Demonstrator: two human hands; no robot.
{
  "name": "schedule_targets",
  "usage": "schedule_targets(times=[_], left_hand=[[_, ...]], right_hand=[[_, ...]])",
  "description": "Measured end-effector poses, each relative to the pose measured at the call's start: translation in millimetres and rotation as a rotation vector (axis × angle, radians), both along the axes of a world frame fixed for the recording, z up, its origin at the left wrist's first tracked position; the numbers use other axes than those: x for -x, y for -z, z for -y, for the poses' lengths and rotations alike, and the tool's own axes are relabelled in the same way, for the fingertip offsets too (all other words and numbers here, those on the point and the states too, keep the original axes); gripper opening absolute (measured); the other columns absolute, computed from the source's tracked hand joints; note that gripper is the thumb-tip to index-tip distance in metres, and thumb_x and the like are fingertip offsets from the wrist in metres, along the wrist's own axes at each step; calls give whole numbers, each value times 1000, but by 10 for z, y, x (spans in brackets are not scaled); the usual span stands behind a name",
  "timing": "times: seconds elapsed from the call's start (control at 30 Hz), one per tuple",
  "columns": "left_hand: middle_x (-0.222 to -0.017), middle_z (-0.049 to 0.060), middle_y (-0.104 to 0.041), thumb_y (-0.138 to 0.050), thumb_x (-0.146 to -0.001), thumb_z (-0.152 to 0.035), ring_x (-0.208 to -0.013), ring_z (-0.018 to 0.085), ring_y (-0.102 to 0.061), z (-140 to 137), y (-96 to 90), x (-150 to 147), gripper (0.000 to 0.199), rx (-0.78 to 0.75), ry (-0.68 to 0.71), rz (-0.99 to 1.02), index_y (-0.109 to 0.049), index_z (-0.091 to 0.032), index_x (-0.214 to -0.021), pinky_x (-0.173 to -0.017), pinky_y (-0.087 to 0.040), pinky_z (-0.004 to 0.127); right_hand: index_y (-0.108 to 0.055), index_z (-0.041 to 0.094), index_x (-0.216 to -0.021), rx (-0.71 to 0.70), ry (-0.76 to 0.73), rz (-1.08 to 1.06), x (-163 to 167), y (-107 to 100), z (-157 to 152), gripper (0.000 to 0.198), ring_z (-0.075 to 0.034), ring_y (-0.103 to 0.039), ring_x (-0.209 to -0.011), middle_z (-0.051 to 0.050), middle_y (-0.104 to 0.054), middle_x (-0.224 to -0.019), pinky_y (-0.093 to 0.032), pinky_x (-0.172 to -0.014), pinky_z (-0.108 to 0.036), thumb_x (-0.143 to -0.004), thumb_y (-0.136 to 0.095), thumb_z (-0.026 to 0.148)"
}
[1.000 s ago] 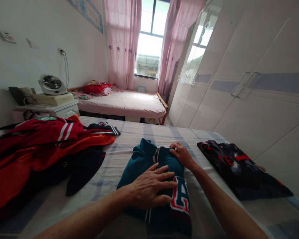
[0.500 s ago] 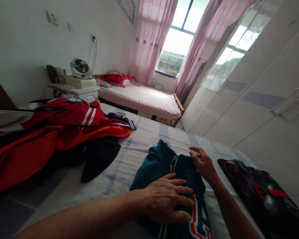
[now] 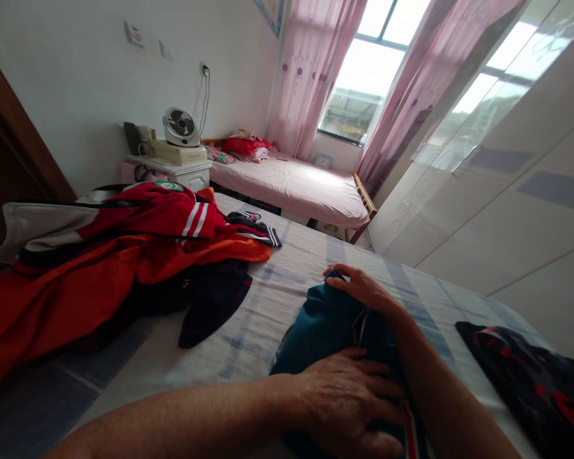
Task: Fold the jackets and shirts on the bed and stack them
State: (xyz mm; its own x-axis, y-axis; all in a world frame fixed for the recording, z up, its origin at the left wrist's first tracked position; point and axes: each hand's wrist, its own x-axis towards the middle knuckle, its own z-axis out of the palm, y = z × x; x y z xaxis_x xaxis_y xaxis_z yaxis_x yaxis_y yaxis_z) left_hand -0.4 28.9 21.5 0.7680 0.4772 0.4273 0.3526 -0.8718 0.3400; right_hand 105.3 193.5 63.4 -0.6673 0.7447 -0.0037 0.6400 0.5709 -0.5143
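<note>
A folded teal zip jacket (image 3: 325, 312) lies on the bed in front of me, with a zip at its collar and a red-and-white edged patch lower down. Across its front rests my left hand (image 3: 354, 401), open, palm down with the fingers spread. At the far end, my right hand (image 3: 358, 287) has its fingers and thumb closed around the collar edge. My forearms cover part of the jacket's right side and lower end.
A heap of red, orange and navy clothes (image 3: 138, 248) lies to the left. A dark folded garment (image 3: 530, 376) is at the right. Beyond the bed sheet (image 3: 249, 306) stand a second bed (image 3: 287, 185), a nightstand with a fan (image 3: 180, 127), and white wardrobes (image 3: 502, 191).
My right hand has moved left along the collar and closed on its edge. My left hand stays flat on the jacket. The view has turned left.
</note>
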Motion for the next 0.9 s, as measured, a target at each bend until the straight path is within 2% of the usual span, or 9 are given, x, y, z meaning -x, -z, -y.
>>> schedule_targets(times=[0.07,0.17,0.37,0.43,0.5,0.6,0.67,0.73,0.9], left_hand=[[-120,-2,-61,-46,-87,-43,-117,18,-49,-2,1,1,35,3,4,7,-60,-23,-112,-104,-28,36],[-118,-2,-62,-47,-86,-42,-117,19,-48,-2,-10,6,34,24,-2,17,-61,-22,-110,-103,-29,37],[-119,-2,-62,-47,-86,-40,-118,18,-48,-4,-19,10,32,37,-12,35,-62,-22,-109,-105,-27,36],[-119,-2,-63,-48,-86,-40,-118,18,-48,-1,-11,7,33,44,-11,35,-62,-22,-110,-105,-27,35],[-121,-2,-62,-48,-86,-41,-121,19,-46,3,-4,6,34,67,-10,30,-60,-24,-113,-106,-26,36],[-130,-2,-56,-44,-89,-41,-127,20,-41,7,-7,10,36,113,-2,9,-57,-27,-119,-108,-23,39],[-134,-3,-53,-42,-90,-42,-129,20,-39,7,-16,12,36,140,5,8,-56,-28,-120,-109,-22,41],[-133,-3,-54,-43,-89,-42,-128,20,-41,5,-26,10,36,152,4,19,-57,-28,-119,-109,-21,41],[-129,-2,-57,-48,-87,-36,-124,18,-44,12,-50,-7,35,153,3,30,-57,-28,-120,-109,-22,36]], right_hand=[[-61,21,-94,-154,42,21,16,11,38,34,-19,-59,-77,-2,-66,-84,-43,-72,-30,-84,-47,51],[-57,20,-96,-324,117,139,65,100,36,31,-20,-59,-78,-5,-66,-81,-40,-70,-30,-87,-44,46],[-57,17,-101,-317,198,428,193,396,-43,32,-25,-63,-82,-13,-69,-87,-40,-68,-31,-91,-40,42],[-57,18,-101,-336,224,403,194,325,-8,33,-26,-63,-84,-12,-69,-90,-41,-68,-32,-90,-41,44],[-58,19,-104,-378,226,295,134,131,89,32,-25,-63,-89,-10,-68,-98,-43,-73,-33,-89,-43,43],[-57,21,-109,-504,195,33,-84,-192,359,31,-22,-58,-103,-8,-63,-113,-41,-87,-34,-91,-41,41],[-55,22,-113,-541,198,-70,-283,-255,567,33,-20,-54,-111,-6,-61,-118,-38,-95,-33,-93,-37,40],[-52,23,-121,-509,193,-36,-480,-128,727,37,-19,-49,-119,-5,-57,-126,-35,-100,-35,-93,-34,40],[-37,14,-139,-417,224,271,-737,488,766,57,-22,-32,-133,-11,-42,-142,-23,-109,-40,-92,-29,47]])
